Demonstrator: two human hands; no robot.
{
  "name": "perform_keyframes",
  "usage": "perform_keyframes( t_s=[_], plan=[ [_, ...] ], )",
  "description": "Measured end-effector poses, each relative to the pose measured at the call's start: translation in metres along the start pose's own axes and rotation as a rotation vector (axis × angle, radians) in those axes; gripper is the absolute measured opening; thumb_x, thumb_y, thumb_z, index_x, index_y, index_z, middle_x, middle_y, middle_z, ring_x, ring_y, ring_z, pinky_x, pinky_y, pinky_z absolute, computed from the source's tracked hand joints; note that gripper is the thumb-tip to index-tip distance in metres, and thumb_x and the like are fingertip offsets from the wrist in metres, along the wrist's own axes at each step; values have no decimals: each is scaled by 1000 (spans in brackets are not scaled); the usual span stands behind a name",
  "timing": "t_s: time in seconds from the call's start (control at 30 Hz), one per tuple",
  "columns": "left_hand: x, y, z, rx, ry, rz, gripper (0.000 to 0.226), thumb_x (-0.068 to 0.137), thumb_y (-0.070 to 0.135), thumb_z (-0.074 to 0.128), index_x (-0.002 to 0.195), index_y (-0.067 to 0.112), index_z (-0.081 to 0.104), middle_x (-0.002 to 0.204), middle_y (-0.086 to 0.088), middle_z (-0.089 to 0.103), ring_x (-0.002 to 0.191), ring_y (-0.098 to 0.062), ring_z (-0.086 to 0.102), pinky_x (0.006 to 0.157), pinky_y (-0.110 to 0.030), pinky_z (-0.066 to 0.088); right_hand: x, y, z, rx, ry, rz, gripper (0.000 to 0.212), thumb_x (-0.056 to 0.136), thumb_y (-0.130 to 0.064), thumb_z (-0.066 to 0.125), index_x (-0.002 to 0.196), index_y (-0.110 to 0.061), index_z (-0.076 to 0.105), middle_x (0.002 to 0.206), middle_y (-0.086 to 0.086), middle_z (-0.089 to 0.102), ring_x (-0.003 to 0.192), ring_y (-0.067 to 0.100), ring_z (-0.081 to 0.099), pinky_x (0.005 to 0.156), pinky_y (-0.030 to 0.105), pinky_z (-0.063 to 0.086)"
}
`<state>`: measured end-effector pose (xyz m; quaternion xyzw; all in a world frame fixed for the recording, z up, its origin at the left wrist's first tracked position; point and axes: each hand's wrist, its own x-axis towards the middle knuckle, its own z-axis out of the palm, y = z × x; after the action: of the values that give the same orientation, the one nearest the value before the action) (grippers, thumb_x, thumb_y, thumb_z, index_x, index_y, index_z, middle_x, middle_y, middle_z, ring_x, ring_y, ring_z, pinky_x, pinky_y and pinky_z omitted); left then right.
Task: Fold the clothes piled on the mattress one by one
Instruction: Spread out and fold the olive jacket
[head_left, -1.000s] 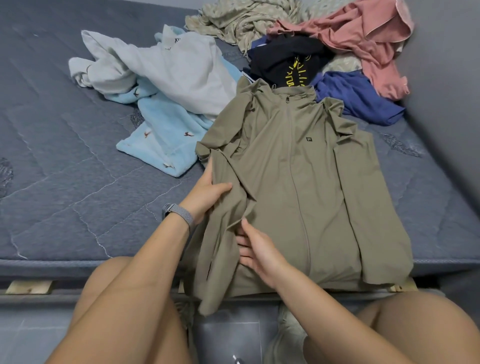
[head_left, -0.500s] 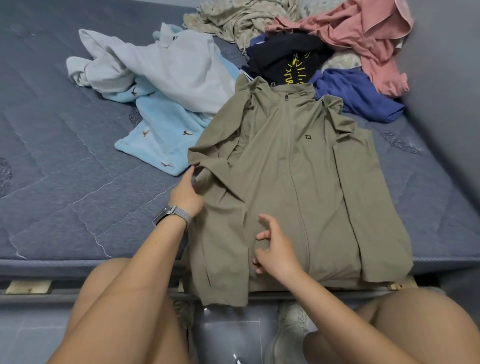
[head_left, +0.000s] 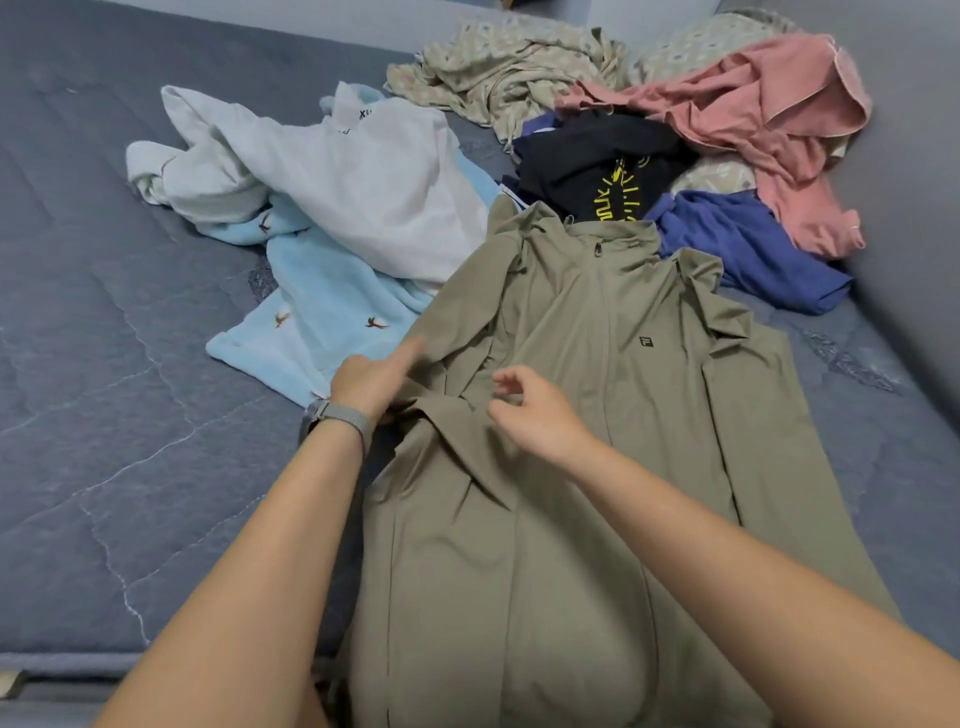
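An olive zip jacket lies front-up on the grey mattress, collar away from me, hem over the near edge. Its left sleeve is folded in across the chest. My left hand, with a watch on the wrist, sits at that sleeve's fold: the index finger lies straight along the cloth while the other fingers curl into the bunched fabric. My right hand hovers just right of it with loosely curled fingers, holding nothing, its thumb close to the fold.
A white top over a light blue fleece lies to the left. Behind the collar are a black garment with yellow print, a blue one, a pink one and a patterned beige one. A grey wall runs along the right.
My head has moved closer over the mattress. Both hands moved up the jacket to the sleeve fold, and the left sleeve now lies further across the chest.
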<state>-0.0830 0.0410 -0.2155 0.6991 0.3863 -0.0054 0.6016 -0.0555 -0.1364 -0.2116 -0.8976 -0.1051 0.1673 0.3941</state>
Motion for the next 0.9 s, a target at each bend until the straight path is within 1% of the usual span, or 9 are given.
perform_keyframes(
  t_s=[0.1, 0.3, 0.37, 0.47, 0.6, 0.67, 0.73, 0.83, 0.9],
  plan=[
    [18, 13, 3, 340, -31, 143, 40, 51, 41, 69, 71, 7, 71, 69, -9, 67, 76, -26, 66, 69, -31, 53, 38, -13, 1, 148, -46, 53, 22, 93, -26, 61, 111, -14, 60, 89, -2, 57, 84, 12, 54, 83, 27, 44],
    [14, 51, 17, 196, 160, 753, 34, 74, 16, 56, 99, 25, 76, 94, 5, 75, 89, -7, 64, 78, -12, 44, 91, -55, -9, 623, -359, 257, 47, 82, -69, 54, 88, -23, 61, 76, -1, 64, 71, 18, 61, 72, 34, 54],
    [7, 61, 25, 217, -84, 837, 35, 77, 16, 64, 110, 23, 71, 85, 10, 70, 75, -5, 62, 71, -13, 45, 115, -71, -13, 764, -280, 244, 45, 78, -53, 69, 96, -13, 64, 71, 4, 62, 66, 19, 63, 63, 28, 50],
    [8, 60, 29, 78, -485, 570, 47, 81, 22, 74, 123, 17, 54, 76, 6, 61, 60, -10, 57, 55, -22, 49, 145, -81, -23, 751, -29, 199, 23, 75, -7, 66, 96, -1, 60, 72, 9, 56, 65, 24, 58, 60, 29, 50],
    [35, 31, 32, 101, 144, 462, 14, 84, 19, 63, 97, 21, 59, 77, 11, 63, 79, -17, 63, 80, -31, 51, 164, -51, -26, 892, -163, 203, 25, 75, 10, 50, 92, -6, 57, 83, 15, 60, 80, 30, 62, 78, 44, 58],
    [47, 15, 31, 218, 386, 442, 16, 82, 19, 61, 98, 18, 59, 97, 1, 63, 95, -22, 59, 78, -25, 41, 157, -34, -22, 665, -139, 253, 16, 85, -1, 58, 95, -13, 56, 81, 6, 60, 70, 21, 59, 63, 29, 57],
    [59, 2, 32, 347, 337, 388, 32, 80, 27, 67, 107, 12, 59, 111, -9, 60, 106, -26, 54, 82, -27, 38, 153, -14, -19, 478, -119, 316, 48, 85, -23, 72, 124, -19, 44, 97, 1, 63, 71, 14, 59, 62, 27, 53],
    [65, -6, 40, 528, 250, 370, 63, 72, 43, 75, 118, 7, 52, 120, -13, 55, 116, -33, 47, 93, -36, 38, 154, -1, -13, 421, 50, 208, 122, 56, -43, 91, 147, -30, 10, 135, 7, 48, 113, 20, 58, 86, 38, 56],
    [64, -6, 46, 531, 253, 395, 70, 69, 45, 78, 120, 6, 49, 123, -13, 53, 117, -34, 46, 93, -38, 39, 155, -5, -6, 252, 187, 33, 126, 44, -49, 92, 141, -34, 14, 140, 9, 37, 126, 23, 42, 103, 39, 44]
  ],
)
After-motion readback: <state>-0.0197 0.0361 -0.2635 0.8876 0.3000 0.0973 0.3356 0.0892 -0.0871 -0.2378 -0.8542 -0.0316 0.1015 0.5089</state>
